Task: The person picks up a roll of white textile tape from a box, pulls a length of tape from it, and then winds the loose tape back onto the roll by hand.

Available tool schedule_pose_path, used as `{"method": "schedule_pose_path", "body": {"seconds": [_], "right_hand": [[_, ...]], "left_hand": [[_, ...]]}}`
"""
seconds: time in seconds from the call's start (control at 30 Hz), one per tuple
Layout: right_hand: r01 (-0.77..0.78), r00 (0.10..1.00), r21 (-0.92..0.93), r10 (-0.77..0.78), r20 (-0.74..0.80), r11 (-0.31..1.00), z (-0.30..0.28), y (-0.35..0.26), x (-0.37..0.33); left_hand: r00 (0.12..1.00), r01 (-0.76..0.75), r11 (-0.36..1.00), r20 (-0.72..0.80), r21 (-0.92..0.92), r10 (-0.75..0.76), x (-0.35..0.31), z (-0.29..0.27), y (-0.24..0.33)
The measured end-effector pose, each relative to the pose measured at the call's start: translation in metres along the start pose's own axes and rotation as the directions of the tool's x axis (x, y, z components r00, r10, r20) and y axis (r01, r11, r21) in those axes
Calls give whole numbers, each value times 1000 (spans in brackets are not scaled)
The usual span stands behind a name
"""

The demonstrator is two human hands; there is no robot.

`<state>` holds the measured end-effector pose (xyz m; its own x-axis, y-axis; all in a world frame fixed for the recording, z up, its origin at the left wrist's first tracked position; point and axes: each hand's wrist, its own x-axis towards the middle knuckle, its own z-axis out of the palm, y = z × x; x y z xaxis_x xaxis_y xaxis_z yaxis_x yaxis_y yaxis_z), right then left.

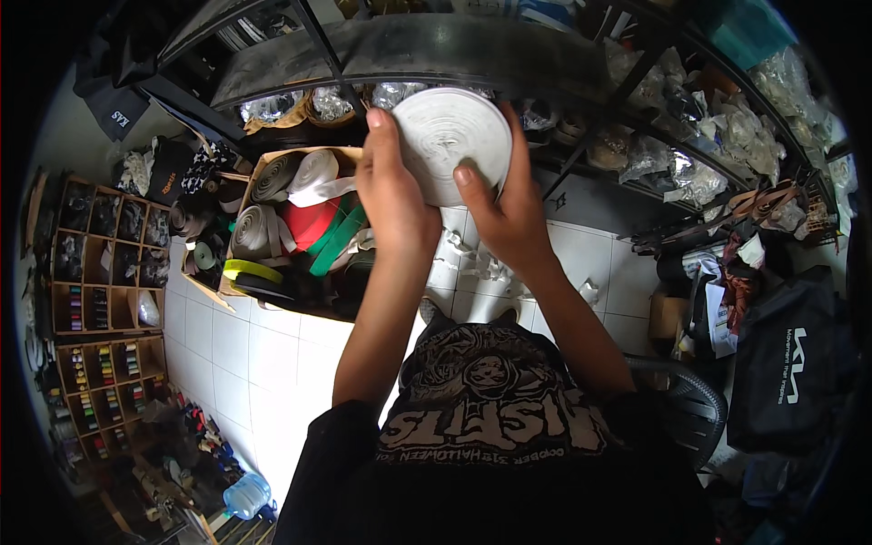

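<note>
The person holds a white roll [445, 123] between both hands, above the floor, its flat face turned up toward the head. The left hand [392, 195] grips the roll's left side, thumb along the edge and the other fingers out of sight behind it. The right hand [505, 213] closes on the lower right, thumb pressed onto the face and fingers wrapped along the right edge.

As far as can be judged, the winding looks done: the turns lie close in a round coil, somewhat uneven near the middle, and no loose tail shows by the fingers. Whether the end is fastened cannot be told, since the underside is hidden, so what is left on this roll is uncertain.

To the left of the left fingers, and apart from them, a box [211, 289] holds other rolls: grey ones [272, 177], a smaller white one [316, 170], a red one [307, 222], a green strap [338, 242] and a yellow band [252, 270]. The held roll is outside that box. Below the fingers, white scraps [488, 267] lie on the tiles [581, 250]. Beyond the fingertips runs a dark shelf [427, 47].
</note>
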<state>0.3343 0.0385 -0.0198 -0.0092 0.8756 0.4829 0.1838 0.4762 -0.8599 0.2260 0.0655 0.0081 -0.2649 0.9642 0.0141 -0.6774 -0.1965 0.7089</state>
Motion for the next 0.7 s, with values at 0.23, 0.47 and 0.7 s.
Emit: {"method": "schedule_pose_path", "body": {"seconds": [0.23,0.47,0.7], "right_hand": [[51,999,-1,-51,-1,999,-27,4,4],[-51,875,-228,154,459,972,-45,-18,7],[40,990,-191,-12,143,981,-27,-17,8]], "left_hand": [[956,100,953,239,286,-171,3,-5,30],[741,-257,635,570,729,-355,14,-8,51],[972,56,974,210,220,-104,5,-4,24]]}}
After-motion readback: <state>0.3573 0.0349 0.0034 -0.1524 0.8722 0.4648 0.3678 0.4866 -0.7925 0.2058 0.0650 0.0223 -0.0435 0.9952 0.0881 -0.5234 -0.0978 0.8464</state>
